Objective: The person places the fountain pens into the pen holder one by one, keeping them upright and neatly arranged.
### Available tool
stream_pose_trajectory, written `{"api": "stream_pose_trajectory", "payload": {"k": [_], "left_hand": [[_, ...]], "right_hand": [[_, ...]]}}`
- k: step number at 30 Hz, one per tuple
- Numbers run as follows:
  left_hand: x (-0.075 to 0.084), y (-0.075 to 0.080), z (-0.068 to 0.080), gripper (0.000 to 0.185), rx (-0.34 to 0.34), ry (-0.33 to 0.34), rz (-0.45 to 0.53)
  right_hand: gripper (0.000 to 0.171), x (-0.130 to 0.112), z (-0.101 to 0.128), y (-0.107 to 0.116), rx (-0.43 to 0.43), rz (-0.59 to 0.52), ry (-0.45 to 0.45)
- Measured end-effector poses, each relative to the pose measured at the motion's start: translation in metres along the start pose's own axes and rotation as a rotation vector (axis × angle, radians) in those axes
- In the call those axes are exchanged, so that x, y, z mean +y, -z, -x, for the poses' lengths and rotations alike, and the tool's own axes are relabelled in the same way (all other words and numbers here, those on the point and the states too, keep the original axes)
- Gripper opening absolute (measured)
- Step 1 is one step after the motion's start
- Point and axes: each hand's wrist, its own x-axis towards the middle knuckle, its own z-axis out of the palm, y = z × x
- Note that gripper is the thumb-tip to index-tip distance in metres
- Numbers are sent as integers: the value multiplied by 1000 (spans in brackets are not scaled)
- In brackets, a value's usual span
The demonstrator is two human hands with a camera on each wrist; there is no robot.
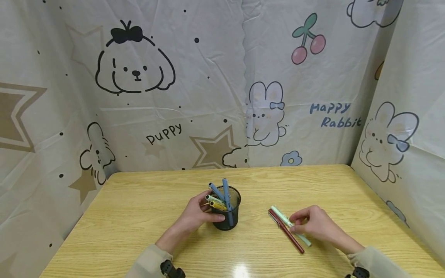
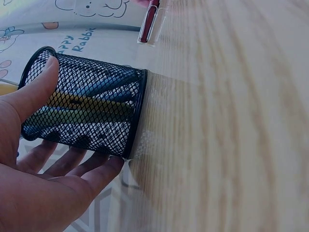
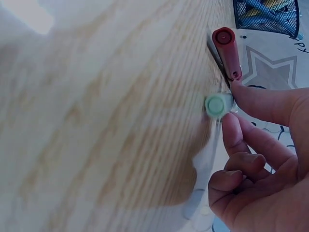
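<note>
Pinching the pale green pen (image 1: 289, 225) between thumb and fingertips, the right hand (image 1: 318, 226) lies right of the mesh pen cup (image 1: 227, 213); the pen's long axis points up-left toward that cup, which the left hand (image 1: 198, 214) grips upright.

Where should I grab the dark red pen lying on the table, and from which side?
Pinch the dark red pen across its bare lower barrel, coming from above and from its left. It lies flat, the mint green pen lies close along its right, and the right hand is on that pen. The left side is open table.
</note>
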Motion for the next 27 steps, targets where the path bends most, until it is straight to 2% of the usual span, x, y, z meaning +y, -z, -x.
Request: {"api": "stream_pose_trajectory", "payload": {"k": [15,27], "left_hand": [[0,0,0,94,0,2,-3],[-4,5,-4,90,-62,-22,58]], "right_hand": [[24,3,3,8,39,59,-14],[22,4,1,9,25,52,-17]]}}
